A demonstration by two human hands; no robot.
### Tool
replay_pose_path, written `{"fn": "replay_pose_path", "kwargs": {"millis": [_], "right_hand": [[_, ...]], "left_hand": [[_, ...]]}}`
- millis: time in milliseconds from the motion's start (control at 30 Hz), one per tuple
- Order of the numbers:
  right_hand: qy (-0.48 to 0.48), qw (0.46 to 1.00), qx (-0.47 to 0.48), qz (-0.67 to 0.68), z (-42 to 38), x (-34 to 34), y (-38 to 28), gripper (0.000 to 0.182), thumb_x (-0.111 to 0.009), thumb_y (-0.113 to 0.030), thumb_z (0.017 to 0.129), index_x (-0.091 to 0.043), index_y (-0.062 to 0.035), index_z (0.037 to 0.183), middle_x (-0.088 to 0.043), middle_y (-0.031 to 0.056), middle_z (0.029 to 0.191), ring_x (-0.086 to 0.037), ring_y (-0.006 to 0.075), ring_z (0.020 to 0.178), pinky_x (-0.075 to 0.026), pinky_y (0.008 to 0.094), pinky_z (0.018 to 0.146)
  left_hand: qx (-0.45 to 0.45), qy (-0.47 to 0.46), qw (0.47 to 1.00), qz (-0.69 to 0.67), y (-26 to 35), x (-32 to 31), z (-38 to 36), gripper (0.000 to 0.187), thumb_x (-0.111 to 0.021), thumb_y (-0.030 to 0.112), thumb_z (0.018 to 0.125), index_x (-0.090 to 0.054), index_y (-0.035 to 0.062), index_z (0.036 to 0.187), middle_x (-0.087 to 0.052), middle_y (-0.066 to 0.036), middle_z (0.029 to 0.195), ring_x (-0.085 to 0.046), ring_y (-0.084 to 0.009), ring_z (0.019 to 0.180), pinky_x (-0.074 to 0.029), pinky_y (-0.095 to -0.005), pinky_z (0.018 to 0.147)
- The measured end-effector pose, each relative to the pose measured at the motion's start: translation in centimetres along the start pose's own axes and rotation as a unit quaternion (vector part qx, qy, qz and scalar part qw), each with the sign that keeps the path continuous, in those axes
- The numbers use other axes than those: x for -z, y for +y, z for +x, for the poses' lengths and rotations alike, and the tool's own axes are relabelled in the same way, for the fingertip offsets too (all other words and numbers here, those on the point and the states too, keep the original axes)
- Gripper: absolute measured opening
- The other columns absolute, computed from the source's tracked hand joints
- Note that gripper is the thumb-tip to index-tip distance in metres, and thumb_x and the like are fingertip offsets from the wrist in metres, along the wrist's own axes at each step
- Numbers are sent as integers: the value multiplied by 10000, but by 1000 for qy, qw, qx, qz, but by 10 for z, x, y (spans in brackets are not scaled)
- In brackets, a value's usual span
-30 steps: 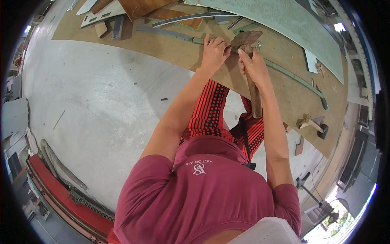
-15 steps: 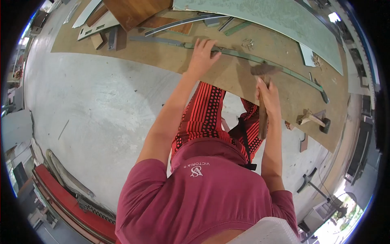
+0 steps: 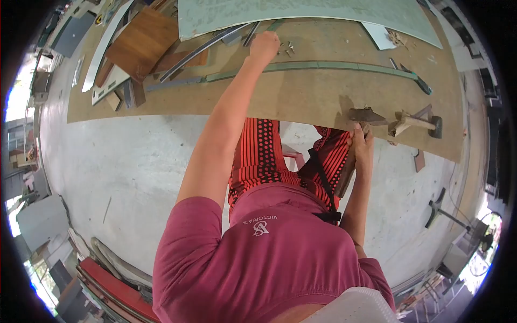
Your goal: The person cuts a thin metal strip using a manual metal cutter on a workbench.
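My left hand (image 3: 264,46) reaches far over the worktable, its fingers curled in beside a few small metal pieces (image 3: 289,48). Whatever may be in those fingers is hidden. A long thin green strip (image 3: 301,65) lies across the tabletop on the near side of that hand. My right hand (image 3: 362,142) is closed around the wooden handle of a hammer (image 3: 367,116), low at the table's front edge. The hammer's dark head shows above the hand, over the tabletop.
A second hammer (image 3: 435,127) lies to the right of mine. A dark-handled tool (image 3: 424,85) is at the strip's right end. Large pale green sheet (image 3: 301,11) covers the back. Wooden boards (image 3: 142,46) and a curved dark strip (image 3: 199,51) are stacked left.
My left hand has left the green strip and moved farther across the table to the small metal pieces, fingers now curled. The hammer has come away from the strip toward the front edge.
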State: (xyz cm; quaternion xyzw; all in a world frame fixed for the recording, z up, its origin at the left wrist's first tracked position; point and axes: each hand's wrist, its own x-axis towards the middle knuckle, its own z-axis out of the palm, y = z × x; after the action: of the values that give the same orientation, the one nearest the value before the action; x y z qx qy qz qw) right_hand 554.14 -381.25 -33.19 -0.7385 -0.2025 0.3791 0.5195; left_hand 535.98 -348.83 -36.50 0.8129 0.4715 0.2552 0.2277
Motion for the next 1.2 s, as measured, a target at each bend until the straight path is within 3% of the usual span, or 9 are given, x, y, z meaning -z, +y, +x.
{"fn": "replay_pose_path", "kwargs": {"millis": [100,300,367,400,467,600,667,833,1200], "right_hand": [[-26,999,32,-9,2,5,8,287,-544,-315,911,-465,-64,798,-477,0,604,-460,83,504,-371,246,449],[-28,998,63,-8,4,8,12,287,-526,-308,920,-455,-73,770,-471,-1,562,-447,92,470,-365,249,447],[-32,998,59,0,3,7,15,286,-525,-306,920,-453,-72,773,-474,1,567,-453,93,475,-370,249,447],[-21,998,52,12,4,5,18,287,-525,-308,921,-452,-69,778,-475,3,569,-459,94,479,-374,249,449],[-7,999,47,22,3,3,17,289,-524,-310,921,-450,-67,783,-476,5,572,-464,95,483,-379,249,451],[-1,999,37,20,1,1,13,293,-522,-315,920,-446,-63,791,-479,8,574,-472,97,487,-391,251,454],[-1,999,40,11,2,4,15,293,-523,-315,919,-445,-62,793,-478,7,570,-472,98,485,-394,252,455],[-34,999,33,0,2,6,17,281,-543,-352,913,-447,-102,827,-484,-18,667,-481,72,542,-417,232,474],[-18,998,55,-25,2,4,20,295,-525,-346,923,-455,-91,791,-476,-8,593,-460,79,500,-403,235,474]], "left_hand": [[29,-66,995,73,4,-13,9,186,-589,216,783,-666,69,867,-662,-113,876,-617,-318,865,-489,-413,746],[52,-23,980,191,3,-25,26,221,-609,242,768,-660,54,873,-665,-153,903,-636,-317,846,-501,-407,739],[7,-7,998,-59,35,-3,11,242,-633,248,771,-656,48,905,-668,-158,910,-654,-273,824,-508,-363,731],[6,-10,998,-60,48,-3,2,242,-633,248,771,-656,48,905,-668,-158,910,-654,-273,824,-508,-363,731],[32,-49,964,-260,77,-13,-12,232,-637,210,769,-653,45,931,-677,-125,868,-655,-247,811,-504,-348,723],[18,-76,963,-256,95,-31,-31,208,-650,178,757,-662,30,903,-676,-133,845,-655,-229,766,-502,-324,710],[-54,-31,969,-237,92,-39,-35,193,-642,148,763,-659,15,900,-674,-139,837,-655,-229,769,-503,-320,706],[-26,-23,967,-254,92,-39,-40,185,-626,137,778,-653,6,906,-672,-141,842,-653,-243,779,-504,-327,719],[-67,-25,979,-190,82,-41,-45,193,-613,158,800,-655,38,946,-677,-129,875,-657,-227,813,-500,-317,750]]}}
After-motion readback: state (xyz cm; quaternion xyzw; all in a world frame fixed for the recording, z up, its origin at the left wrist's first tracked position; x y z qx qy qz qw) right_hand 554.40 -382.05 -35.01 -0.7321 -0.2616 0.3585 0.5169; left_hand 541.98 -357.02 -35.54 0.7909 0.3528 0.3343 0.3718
